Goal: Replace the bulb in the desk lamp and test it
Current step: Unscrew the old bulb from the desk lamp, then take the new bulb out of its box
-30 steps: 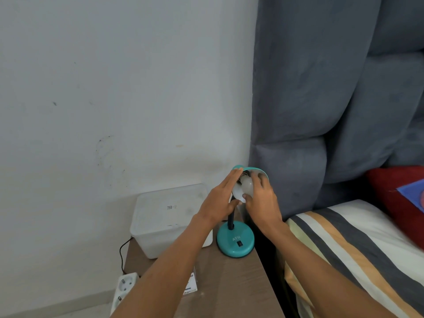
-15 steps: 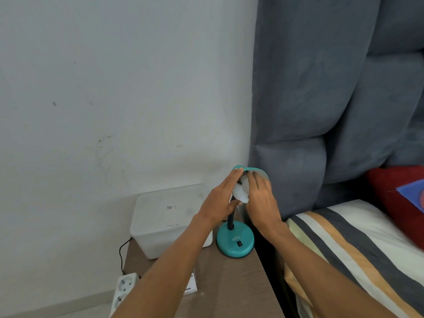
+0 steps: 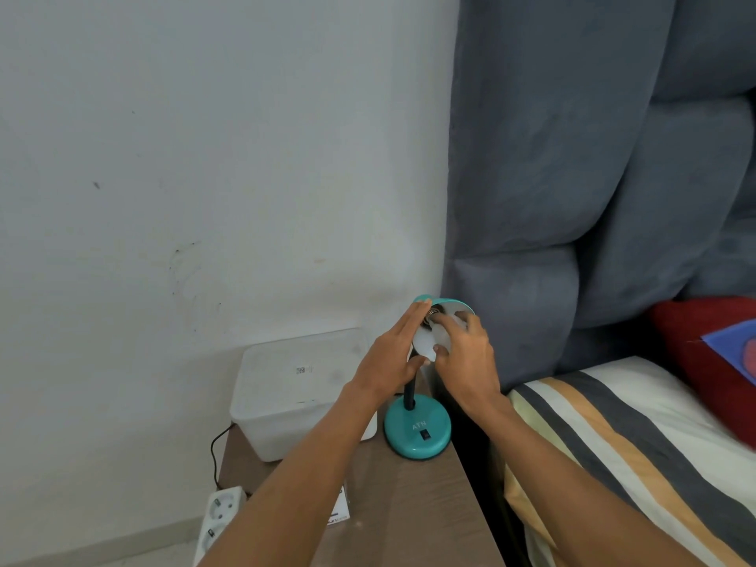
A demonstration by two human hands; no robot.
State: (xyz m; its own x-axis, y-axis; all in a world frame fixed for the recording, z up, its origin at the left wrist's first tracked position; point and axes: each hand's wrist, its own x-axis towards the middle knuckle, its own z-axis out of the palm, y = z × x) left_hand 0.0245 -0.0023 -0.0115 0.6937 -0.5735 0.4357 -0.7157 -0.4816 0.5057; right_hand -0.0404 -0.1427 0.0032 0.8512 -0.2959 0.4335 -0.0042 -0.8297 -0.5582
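I counted one teal lamp at six o'clock, one white bulb, one plastic box at nine o'clock of the lamp, one power strip, and two hands.

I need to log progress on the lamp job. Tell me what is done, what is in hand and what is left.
Done: nothing can be confirmed; whether this is the old or new bulb cannot be told. In hand: the right hand grips the white bulb at the teal lamp shade's socket, while the left hand lies flat against the shade. Left: finishing the bulb swap, then testing with the switch on the base; the bulb is unlit.
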